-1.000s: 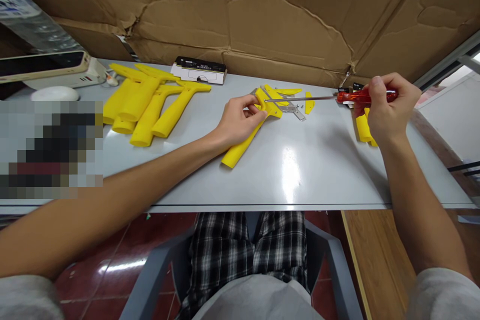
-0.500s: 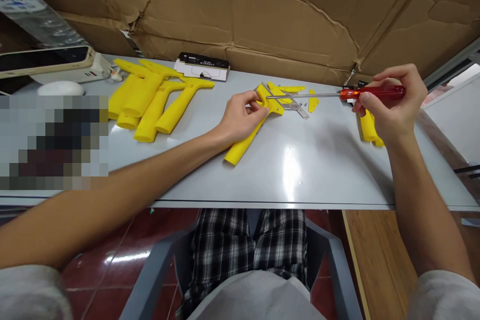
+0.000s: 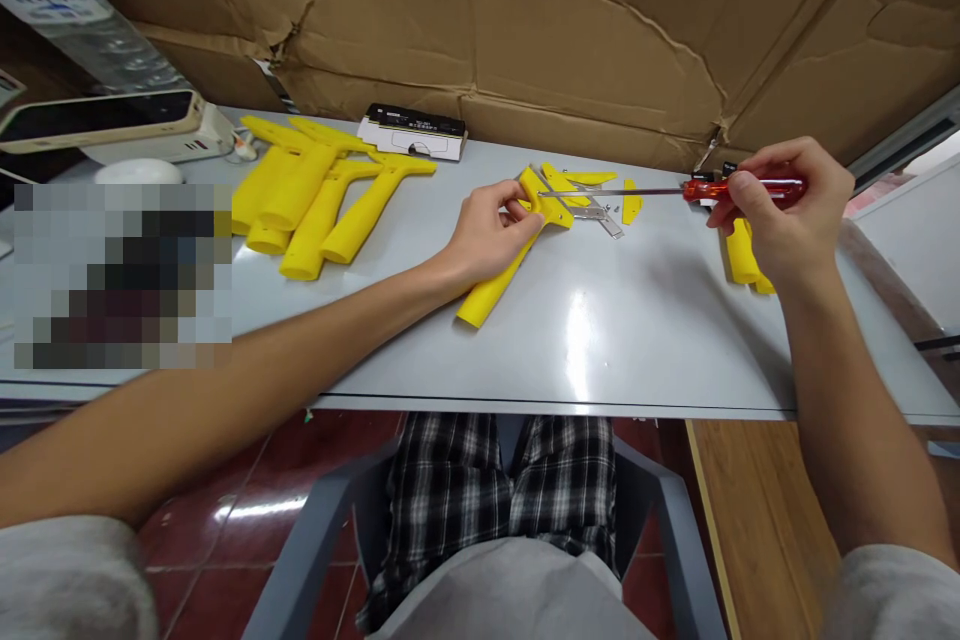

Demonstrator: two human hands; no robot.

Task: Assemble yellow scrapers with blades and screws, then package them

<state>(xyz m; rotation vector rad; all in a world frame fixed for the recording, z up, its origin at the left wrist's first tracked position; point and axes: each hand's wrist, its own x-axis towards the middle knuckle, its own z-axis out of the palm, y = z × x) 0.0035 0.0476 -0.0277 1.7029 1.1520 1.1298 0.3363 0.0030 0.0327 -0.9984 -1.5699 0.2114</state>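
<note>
My left hand grips a yellow plastic handle near its head, and the handle's lower end points toward me. In my right hand is a screwdriver with a red handle. Its long metal shaft runs left, and the tip meets the head of the yellow handle by my left fingertips. Just right of that head lie metal strips, small screws and a small yellow piece. A longer yellow piece rests behind them.
Several yellow handles lie at the left, with a black and white box behind. More yellow parts sit beside my right wrist. A phone and a bottle stand far left. Cardboard lines the back.
The view has shifted slightly, moving the tabletop things a little to the right. Both hands keep their grips, and the screwdriver tip remains at the yellow handle's head.
</note>
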